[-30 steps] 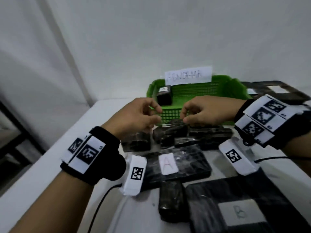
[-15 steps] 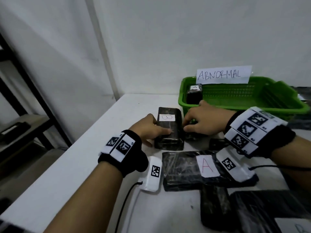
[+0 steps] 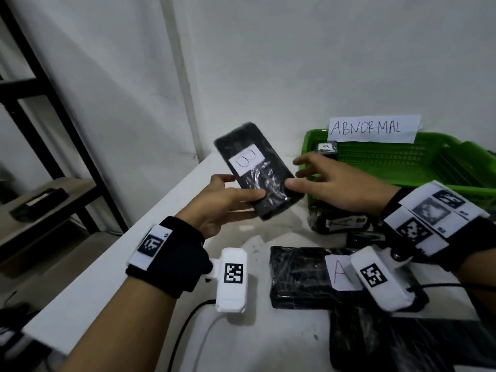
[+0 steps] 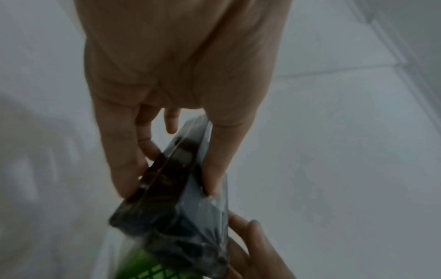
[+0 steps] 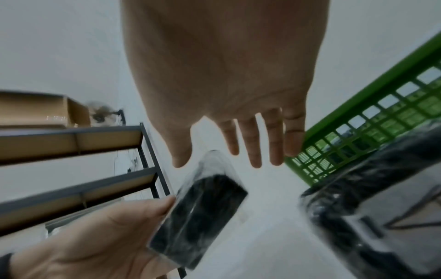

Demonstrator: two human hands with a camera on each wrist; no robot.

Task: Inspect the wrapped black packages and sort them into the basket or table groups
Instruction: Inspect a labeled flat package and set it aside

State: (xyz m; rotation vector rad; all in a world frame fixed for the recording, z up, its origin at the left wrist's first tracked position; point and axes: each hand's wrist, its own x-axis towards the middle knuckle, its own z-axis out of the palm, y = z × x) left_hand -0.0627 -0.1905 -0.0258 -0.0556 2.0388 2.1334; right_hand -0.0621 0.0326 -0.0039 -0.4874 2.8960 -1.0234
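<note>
Now, left hand (image 3: 220, 208): thumb and fingers clamp the wrapped black package marked B (image 3: 257, 170), lifted above the table (image 3: 112, 285), tilted.
Right hand (image 3: 332, 183): fingers spread straight, just right of that package, holding nothing.
Green basket (image 3: 402, 167): far right, labelled ABNORMAL, one small package (image 3: 326, 148) inside.
Near table: large package marked A (image 3: 303, 280).
</note>
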